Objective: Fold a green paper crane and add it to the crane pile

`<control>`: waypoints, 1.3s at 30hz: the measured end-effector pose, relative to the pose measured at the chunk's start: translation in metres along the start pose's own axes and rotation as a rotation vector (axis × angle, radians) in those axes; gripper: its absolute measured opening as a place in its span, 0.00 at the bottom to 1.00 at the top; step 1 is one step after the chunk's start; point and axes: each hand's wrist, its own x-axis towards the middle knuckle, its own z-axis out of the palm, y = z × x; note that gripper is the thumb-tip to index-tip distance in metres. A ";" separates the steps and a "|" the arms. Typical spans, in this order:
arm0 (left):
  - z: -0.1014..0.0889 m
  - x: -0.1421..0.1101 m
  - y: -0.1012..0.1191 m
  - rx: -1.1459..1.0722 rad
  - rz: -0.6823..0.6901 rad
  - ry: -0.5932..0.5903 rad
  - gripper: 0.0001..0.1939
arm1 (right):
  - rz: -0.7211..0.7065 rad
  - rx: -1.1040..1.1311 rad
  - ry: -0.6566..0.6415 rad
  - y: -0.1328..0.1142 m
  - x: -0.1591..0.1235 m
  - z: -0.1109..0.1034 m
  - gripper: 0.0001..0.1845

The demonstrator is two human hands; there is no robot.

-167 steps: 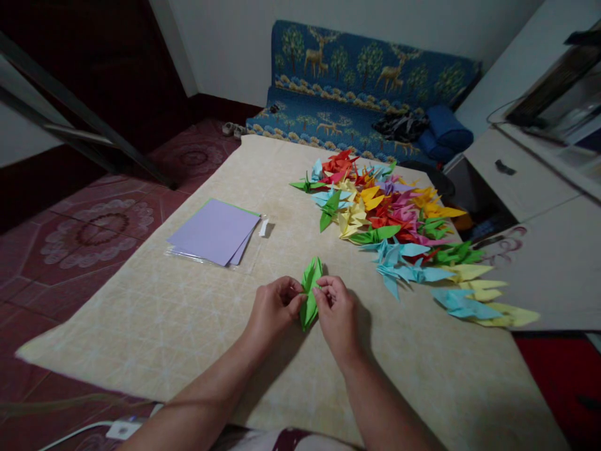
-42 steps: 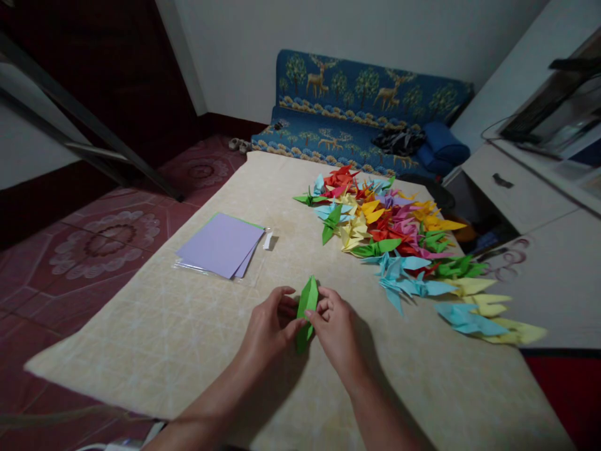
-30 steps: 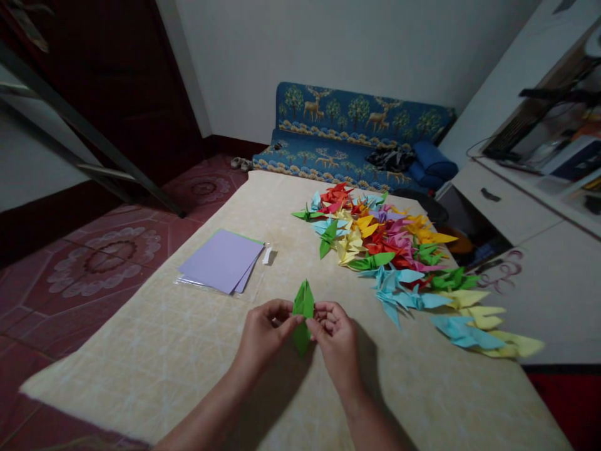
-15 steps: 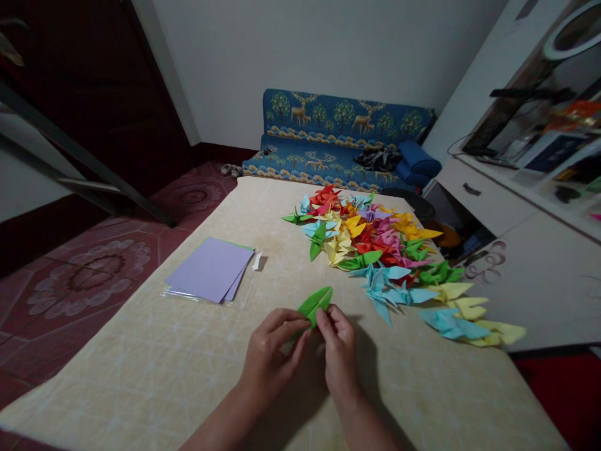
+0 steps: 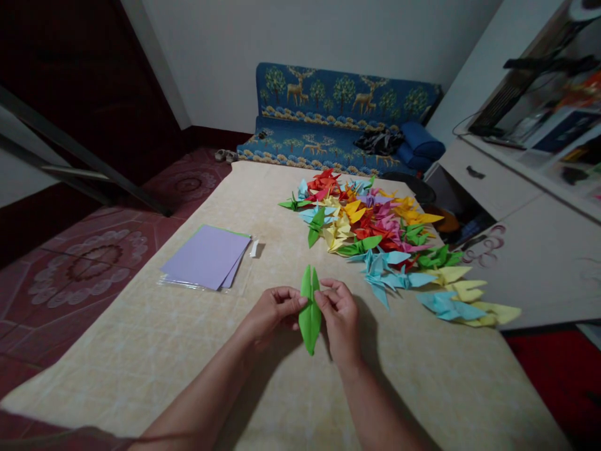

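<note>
Both my hands hold a narrow, folded green paper piece (image 5: 310, 313) upright over the beige table (image 5: 154, 351). My left hand (image 5: 271, 311) pinches its left edge near the middle. Its right edge is pinched by my right hand (image 5: 339, 313). The green piece has two pointed tips at the top and one point at the bottom. A pile of folded paper cranes (image 5: 375, 235) in several colours lies further back on the right side of the table.
A stack of lilac paper sheets (image 5: 206, 257) on a clear plastic sleeve lies at the left of the table. Behind the table is a blue patterned sofa (image 5: 338, 119). A white cabinet (image 5: 530, 219) stands on the right. Red tiled floor (image 5: 94, 244) is at the left.
The green piece was tilted to the right half a second ago; now it stands upright between both hands again. The view has shifted slightly.
</note>
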 end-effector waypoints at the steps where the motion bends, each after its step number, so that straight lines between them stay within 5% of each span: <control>1: 0.000 0.000 0.000 -0.015 0.000 -0.003 0.17 | -0.005 -0.014 0.000 0.000 0.000 0.000 0.18; 5: -0.002 0.001 0.000 -0.081 0.019 0.060 0.16 | -0.128 -0.098 -0.019 0.001 -0.001 -0.002 0.14; 14: -0.005 0.001 0.004 -0.193 0.053 0.135 0.16 | -0.339 -0.142 -0.348 -0.010 -0.006 -0.006 0.15; 20: -0.003 0.001 0.002 -0.167 0.128 0.216 0.20 | -0.503 -0.442 -0.335 -0.009 -0.008 -0.003 0.20; 29: -0.008 -0.004 0.004 -0.250 0.128 0.105 0.23 | -0.664 -0.474 -0.302 -0.011 -0.003 -0.002 0.16; 33: -0.009 -0.006 0.004 -0.214 0.101 -0.009 0.24 | -0.680 -0.460 -0.299 -0.009 -0.003 -0.002 0.17; 39: -0.010 -0.007 0.000 -0.123 0.110 0.026 0.16 | -0.583 -0.400 -0.275 -0.004 -0.007 0.001 0.11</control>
